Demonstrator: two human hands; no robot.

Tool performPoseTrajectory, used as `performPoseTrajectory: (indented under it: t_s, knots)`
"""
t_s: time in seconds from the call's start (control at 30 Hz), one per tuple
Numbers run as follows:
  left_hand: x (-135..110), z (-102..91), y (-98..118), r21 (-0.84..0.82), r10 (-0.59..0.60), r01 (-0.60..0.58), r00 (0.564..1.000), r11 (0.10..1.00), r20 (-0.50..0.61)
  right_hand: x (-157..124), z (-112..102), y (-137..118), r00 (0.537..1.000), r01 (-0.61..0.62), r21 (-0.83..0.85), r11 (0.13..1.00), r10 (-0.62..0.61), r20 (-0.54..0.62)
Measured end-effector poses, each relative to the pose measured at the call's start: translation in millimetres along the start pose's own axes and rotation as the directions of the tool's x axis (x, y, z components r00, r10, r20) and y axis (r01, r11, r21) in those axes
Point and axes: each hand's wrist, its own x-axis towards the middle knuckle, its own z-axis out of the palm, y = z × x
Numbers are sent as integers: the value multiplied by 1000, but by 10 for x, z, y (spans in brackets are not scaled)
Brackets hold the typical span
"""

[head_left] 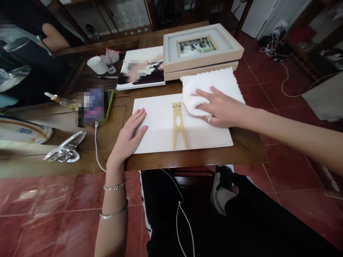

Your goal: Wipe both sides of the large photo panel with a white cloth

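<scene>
A white rectangular board (158, 125) lies at the front edge of the wooden table. On its middle is a cream-coloured plastic stand leg (178, 125), forked toward me, with small dark spots at its far end. My left hand (131, 134) rests flat on the board's left edge, fingers stretched out and holding nothing. A folded white towel (214, 84) covers the board's far right corner. My right hand (218, 107) presses on this towel, with some of its cloth gathered between the fingers; a ring shows on one finger.
Behind the board are a framed photo (198, 46) and a photo panel (142, 67). To the left lie a phone-like device (92, 105) with a white cable (97, 146), a clear hair claw (65, 148) and a white cup (97, 65). Another person's arm (57, 35) shows at upper left.
</scene>
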Motion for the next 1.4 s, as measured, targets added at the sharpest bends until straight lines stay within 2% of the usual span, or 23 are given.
performPoseTrajectory:
  t_s: [0.1, 0.2, 0.3, 0.5, 0.57, 0.63, 0.7, 0.8, 0.93, 1.07, 1.17, 1.27, 1.33, 1.4]
  knots:
    - [1, 3, -8, 2, -5, 5, 1000, 1000, -2, 138, 40, 152, 999, -32, 30, 999, 32, 5]
    - [1, 7, -19, 1, -5, 5, 1000, 1000, 0, 103, 75, 66, 997, -67, 85, 994, 71, -42]
    - [-1, 10, -30, 3, 12, -12, 1000, 1000, -10, -88, 93, -251, 989, -69, 145, 987, 86, -118]
    - [-5, 17, -35, 7, 24, -24, 1000, 1000, -15, -590, 111, -1078, 966, 0, 256, 967, 66, -250]
    - [-5, 18, -33, 12, 23, -22, 1000, 1000, -15, -686, 102, -1237, 962, 9, 263, 965, 63, -264]
    - [-5, 18, -30, 17, 20, -20, 1000, 1000, -13, -718, 74, -1294, 968, 34, 223, 974, 23, -248]
    - [-4, 16, -26, 20, 17, -17, 1000, 1000, -10, -684, 32, -1255, 977, 62, 171, 983, -25, -212]
    - [-5, 12, -23, 23, 16, -16, 1000, 1000, -4, -530, -15, -1054, 990, 52, 133, 990, -34, -135]
    - [-6, 11, -30, 16, 20, -20, 1000, 1000, -5, -205, 4, -623, 999, 26, 78, 997, -23, -41]
    - [-5, 15, -31, 2, 15, -15, 1000, 1000, -4, 119, 47, -141, 1000, 11, 77, 997, -9, -25]
    - [-3, 16, -26, -6, 3, -3, 1000, 1000, -3, 287, 31, 113, 1000, -13, 135, 991, 16, -22]
    - [-3, 13, -23, -11, 5, -5, 1000, 1000, 3, 368, 3, 140, 988, -143, 224, 964, 151, -17]
    - [-4, 10, -23, -7, 7, -7, 1000, 1000, 3, 364, 7, 7, 972, -211, 260, 942, 231, -45]
    - [-7, 8, -26, 1, 10, -10, 1000, 1000, -3, 305, 32, -221, 965, -213, 269, 939, 245, -93]
